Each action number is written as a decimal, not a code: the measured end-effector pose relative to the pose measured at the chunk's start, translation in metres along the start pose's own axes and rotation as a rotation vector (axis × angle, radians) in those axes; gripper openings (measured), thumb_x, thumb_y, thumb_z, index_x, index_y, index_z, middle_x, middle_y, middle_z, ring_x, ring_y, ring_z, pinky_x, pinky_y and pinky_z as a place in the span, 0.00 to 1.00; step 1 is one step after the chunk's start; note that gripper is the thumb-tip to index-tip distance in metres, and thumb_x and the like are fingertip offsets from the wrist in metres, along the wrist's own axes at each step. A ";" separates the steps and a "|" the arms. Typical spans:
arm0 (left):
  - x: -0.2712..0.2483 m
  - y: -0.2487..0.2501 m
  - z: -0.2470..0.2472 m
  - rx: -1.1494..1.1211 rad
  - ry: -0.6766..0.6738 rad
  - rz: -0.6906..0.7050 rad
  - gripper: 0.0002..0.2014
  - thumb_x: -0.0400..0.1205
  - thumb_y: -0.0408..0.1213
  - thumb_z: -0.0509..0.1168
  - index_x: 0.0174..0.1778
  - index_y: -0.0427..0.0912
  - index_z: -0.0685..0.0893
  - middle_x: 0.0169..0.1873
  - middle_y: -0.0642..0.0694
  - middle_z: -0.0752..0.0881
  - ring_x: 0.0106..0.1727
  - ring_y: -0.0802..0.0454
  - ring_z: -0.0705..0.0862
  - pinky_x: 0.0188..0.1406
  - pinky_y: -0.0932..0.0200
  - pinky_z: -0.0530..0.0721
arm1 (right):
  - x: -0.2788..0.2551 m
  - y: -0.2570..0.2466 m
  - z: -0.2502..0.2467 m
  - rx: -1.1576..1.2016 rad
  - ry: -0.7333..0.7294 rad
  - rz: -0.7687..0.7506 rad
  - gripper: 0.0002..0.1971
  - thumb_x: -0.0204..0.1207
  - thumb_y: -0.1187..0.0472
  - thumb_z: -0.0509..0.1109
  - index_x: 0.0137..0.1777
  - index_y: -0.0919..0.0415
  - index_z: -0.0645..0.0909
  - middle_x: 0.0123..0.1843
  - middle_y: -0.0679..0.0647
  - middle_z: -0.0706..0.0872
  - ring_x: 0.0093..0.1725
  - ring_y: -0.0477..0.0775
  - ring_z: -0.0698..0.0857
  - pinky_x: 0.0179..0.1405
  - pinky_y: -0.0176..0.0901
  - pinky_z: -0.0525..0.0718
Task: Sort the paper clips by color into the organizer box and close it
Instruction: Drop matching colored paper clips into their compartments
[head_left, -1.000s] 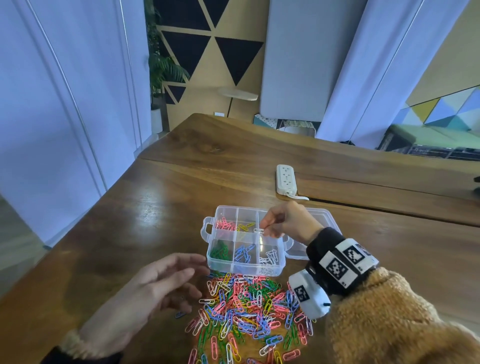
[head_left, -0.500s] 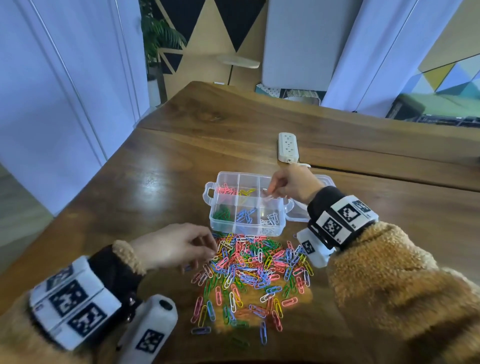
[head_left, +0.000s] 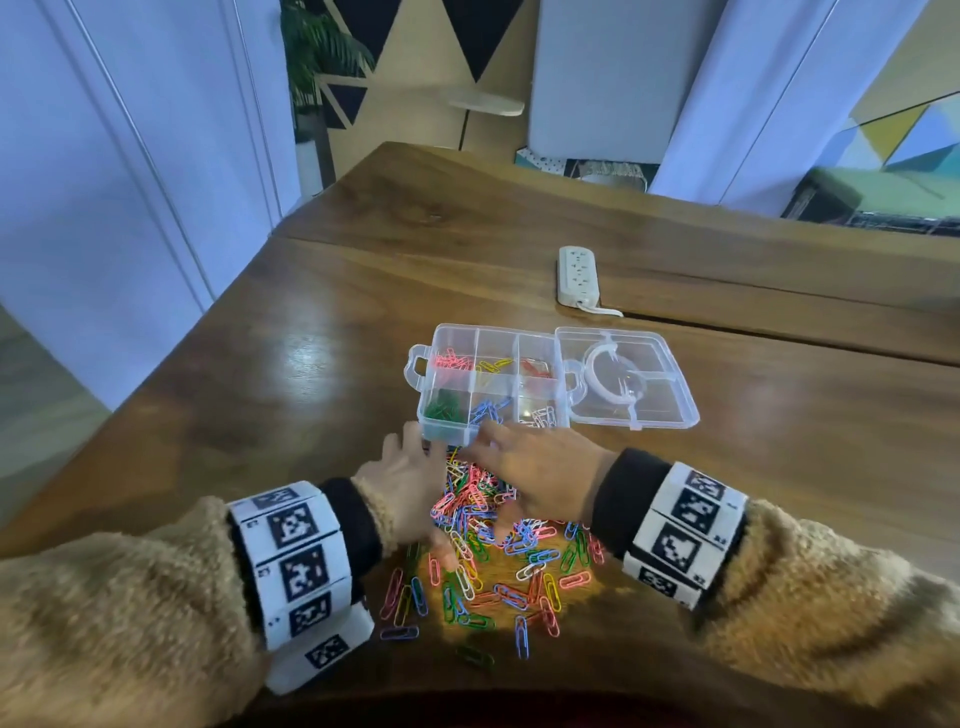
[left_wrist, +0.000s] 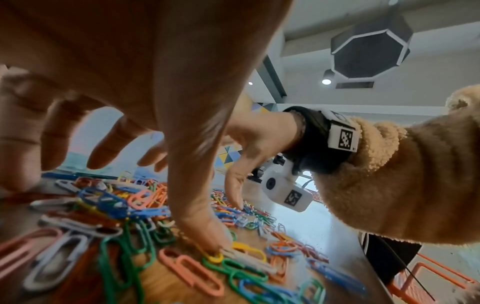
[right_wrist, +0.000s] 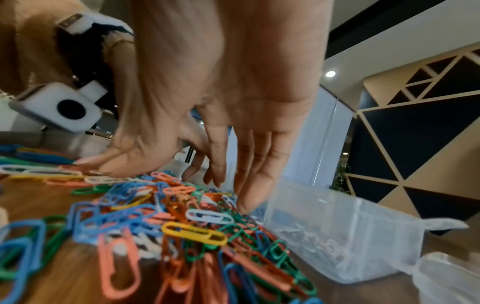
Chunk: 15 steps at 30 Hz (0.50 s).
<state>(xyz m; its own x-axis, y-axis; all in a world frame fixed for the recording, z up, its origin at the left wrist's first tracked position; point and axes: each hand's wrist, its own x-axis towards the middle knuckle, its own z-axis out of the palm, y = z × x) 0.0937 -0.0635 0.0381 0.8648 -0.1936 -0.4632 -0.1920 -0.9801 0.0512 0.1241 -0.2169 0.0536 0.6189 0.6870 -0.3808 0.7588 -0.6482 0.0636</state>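
Note:
A heap of mixed-colour paper clips (head_left: 488, 540) lies on the wooden table just in front of the clear organizer box (head_left: 488, 387). The box holds pink, yellow, red, green, blue and white clips in separate compartments, and its lid (head_left: 628, 379) lies flat to the right. My left hand (head_left: 410, 480) hovers spread over the left of the heap, its thumb tip touching a yellow clip (left_wrist: 215, 257). My right hand (head_left: 535, 467) reaches down over the heap's right part with straight fingers, whose tips (right_wrist: 246, 203) touch clips beside the box wall (right_wrist: 345, 230). Neither hand holds a clip.
A white power strip (head_left: 577, 274) lies behind the box near a seam in the table (head_left: 779, 415). The table's left edge runs diagonally at the left. A few stray clips (head_left: 400, 631) lie nearest to me.
My right hand has left the box's back compartments and come down onto the heap. My left hand has moved further over the heap. The head view has tilted downward.

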 end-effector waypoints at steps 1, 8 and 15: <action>0.001 0.000 0.001 -0.001 -0.007 -0.004 0.51 0.62 0.57 0.79 0.73 0.37 0.60 0.67 0.40 0.63 0.69 0.42 0.68 0.62 0.44 0.79 | 0.001 -0.002 0.003 -0.022 -0.012 0.004 0.42 0.69 0.41 0.70 0.78 0.58 0.58 0.71 0.58 0.66 0.67 0.59 0.72 0.54 0.56 0.80; 0.026 -0.004 -0.008 -0.205 -0.008 0.090 0.34 0.70 0.42 0.79 0.67 0.36 0.71 0.65 0.39 0.76 0.65 0.43 0.78 0.64 0.53 0.76 | 0.018 -0.006 0.008 0.211 0.036 0.024 0.29 0.74 0.56 0.71 0.72 0.62 0.67 0.65 0.62 0.72 0.64 0.62 0.75 0.60 0.54 0.74; 0.021 -0.012 -0.028 -0.460 -0.004 0.126 0.16 0.77 0.36 0.73 0.59 0.43 0.80 0.57 0.43 0.84 0.50 0.49 0.83 0.45 0.64 0.78 | 0.010 0.015 -0.011 0.516 0.212 0.097 0.14 0.73 0.64 0.73 0.58 0.64 0.83 0.54 0.60 0.87 0.52 0.56 0.84 0.38 0.31 0.66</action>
<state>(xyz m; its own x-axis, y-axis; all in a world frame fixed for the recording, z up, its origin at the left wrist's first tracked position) 0.1267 -0.0571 0.0524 0.8459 -0.3134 -0.4316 -0.0695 -0.8671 0.4933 0.1439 -0.2159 0.0606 0.7488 0.6324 -0.1987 0.5314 -0.7519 -0.3902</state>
